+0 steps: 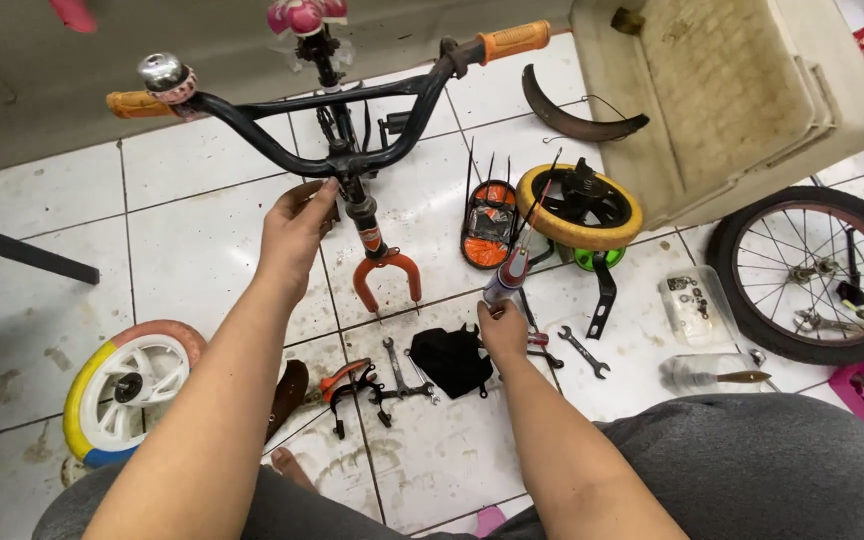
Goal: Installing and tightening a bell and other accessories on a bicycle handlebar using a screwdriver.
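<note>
The left hand [297, 232] clasps the stem [357, 200] under the handlebar [332, 110], steadying it upright so the orange fork [386, 275] hangs free below; right of the fork, the right hand [503, 328] grips a screwdriver [514, 265], tip angled up

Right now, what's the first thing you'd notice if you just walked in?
The black handlebars with orange grips, standing in the middle; the left hand holds the stem. The right hand holds a screwdriver over the white floor, where wrenches, a yellow wheel and a spoked wheel lie scattered.
</note>
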